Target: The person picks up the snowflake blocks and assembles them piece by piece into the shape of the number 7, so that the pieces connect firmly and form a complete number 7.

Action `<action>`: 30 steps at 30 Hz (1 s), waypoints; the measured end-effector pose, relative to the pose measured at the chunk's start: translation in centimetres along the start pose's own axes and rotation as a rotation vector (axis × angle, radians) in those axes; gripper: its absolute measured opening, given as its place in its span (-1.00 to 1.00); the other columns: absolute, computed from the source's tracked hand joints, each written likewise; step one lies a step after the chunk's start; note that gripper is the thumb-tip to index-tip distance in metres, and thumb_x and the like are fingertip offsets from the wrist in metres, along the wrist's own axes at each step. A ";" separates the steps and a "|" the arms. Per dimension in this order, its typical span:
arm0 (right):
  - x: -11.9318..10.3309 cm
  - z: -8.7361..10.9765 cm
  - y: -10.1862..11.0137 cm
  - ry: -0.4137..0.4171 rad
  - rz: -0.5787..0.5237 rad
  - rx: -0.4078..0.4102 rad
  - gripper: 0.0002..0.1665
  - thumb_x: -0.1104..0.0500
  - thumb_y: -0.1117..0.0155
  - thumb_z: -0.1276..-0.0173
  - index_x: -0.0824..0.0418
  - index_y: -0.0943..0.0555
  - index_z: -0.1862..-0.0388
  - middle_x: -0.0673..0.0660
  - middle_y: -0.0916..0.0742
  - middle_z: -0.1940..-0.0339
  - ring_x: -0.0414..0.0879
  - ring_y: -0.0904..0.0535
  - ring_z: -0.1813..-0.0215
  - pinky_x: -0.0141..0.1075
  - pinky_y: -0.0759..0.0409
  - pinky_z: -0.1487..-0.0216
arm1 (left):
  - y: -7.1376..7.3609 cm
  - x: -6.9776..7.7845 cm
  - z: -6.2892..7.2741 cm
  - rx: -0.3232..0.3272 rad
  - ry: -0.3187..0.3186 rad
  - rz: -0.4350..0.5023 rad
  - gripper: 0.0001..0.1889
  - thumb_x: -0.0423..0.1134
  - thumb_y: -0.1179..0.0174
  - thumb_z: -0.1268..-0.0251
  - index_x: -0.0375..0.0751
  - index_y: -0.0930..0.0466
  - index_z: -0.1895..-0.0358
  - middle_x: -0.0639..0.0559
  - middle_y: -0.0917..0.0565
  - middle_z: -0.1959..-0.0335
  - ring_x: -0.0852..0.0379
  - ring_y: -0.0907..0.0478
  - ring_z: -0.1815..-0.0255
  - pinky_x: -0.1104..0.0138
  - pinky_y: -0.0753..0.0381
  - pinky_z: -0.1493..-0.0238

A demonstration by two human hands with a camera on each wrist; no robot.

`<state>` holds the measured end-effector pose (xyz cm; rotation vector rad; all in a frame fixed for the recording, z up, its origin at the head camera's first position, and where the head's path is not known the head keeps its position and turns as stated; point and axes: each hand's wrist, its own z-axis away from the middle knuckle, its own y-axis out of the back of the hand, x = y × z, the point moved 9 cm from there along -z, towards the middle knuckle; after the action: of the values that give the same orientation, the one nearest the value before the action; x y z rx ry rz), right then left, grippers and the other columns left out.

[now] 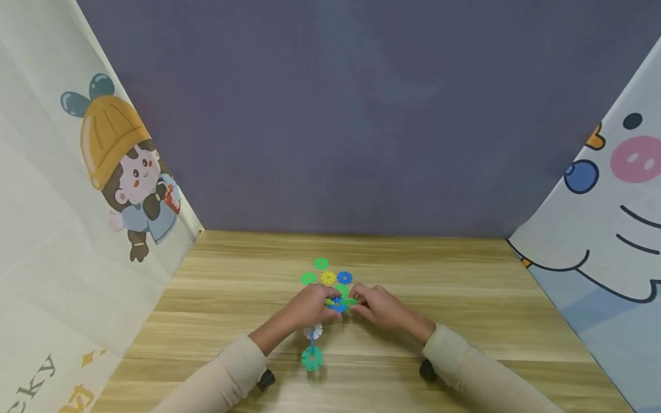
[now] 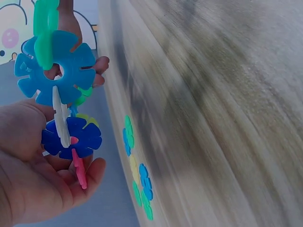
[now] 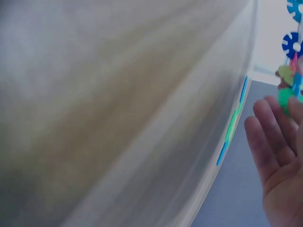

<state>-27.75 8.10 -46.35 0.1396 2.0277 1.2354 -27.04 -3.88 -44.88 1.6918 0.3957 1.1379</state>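
Between the two hands is a joined chain of notched plastic snowflake discs, with a blue disc (image 1: 338,308) in the middle. My left hand (image 1: 310,305) grips the chain, fingers curled around a dark blue disc (image 2: 90,135) and a pink disc (image 2: 79,169). Hanging toward the wearer are a white disc (image 1: 312,331), a light blue disc (image 2: 78,54) and a green disc (image 1: 312,366). My right hand (image 1: 381,305) pinches a green disc (image 3: 284,98) at the chain's other side, its remaining fingers loosely extended. A yellow disc (image 3: 286,74) sits beside that pinch. The fingers partly hide the joints.
Loose discs lie flat on the wooden table (image 1: 439,269) beyond the hands, among them a green disc (image 1: 321,259), a yellow disc (image 1: 327,273) and a blue disc (image 1: 341,276). A grey backdrop (image 1: 330,143) stands behind, with printed cloth panels at both sides.
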 end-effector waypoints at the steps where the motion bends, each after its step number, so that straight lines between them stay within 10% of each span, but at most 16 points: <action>1: 0.2 -0.1 -0.1 -0.006 -0.006 -0.017 -0.84 0.20 -0.33 -0.46 0.14 -0.53 0.08 -0.03 -0.78 0.45 -0.43 -0.55 0.46 -0.53 -0.55 0.41 | 0.0 -0.1 0.1 -0.001 0.007 0.006 -0.51 -0.12 -0.47 -0.22 -0.31 -0.67 -0.16 -0.11 -0.76 -0.10 -0.08 -0.69 -0.15 0.15 -0.70 -0.16; 11: 1.9 -0.5 -0.2 -0.052 -0.034 -0.128 -0.76 0.21 -0.31 -0.47 0.15 -0.57 -0.07 0.05 -0.84 0.18 -0.24 -0.76 0.15 -0.43 -0.71 0.13 | 0.2 -1.0 0.5 0.007 0.027 -0.001 -0.56 -0.15 -0.46 -0.23 -0.28 -0.70 -0.13 -0.10 -0.77 -0.08 -0.07 -0.69 -0.16 0.13 -0.71 -0.16; 30: 6.5 -3.9 0.9 -0.284 0.064 -0.034 -0.77 0.18 -0.25 -0.52 0.22 -0.65 -0.07 -0.05 -0.73 0.30 -0.26 -0.60 0.30 -0.35 -0.61 0.27 | -0.2 -0.9 0.6 -0.025 0.041 -0.018 -0.58 -0.11 -0.46 -0.24 -0.21 -0.71 -0.11 -0.02 -0.79 -0.05 -0.02 -0.71 -0.13 0.17 -0.72 -0.13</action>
<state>-35.12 8.69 -48.09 0.3464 1.7676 1.2140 -26.97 -4.79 -45.53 1.6421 0.4205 1.1615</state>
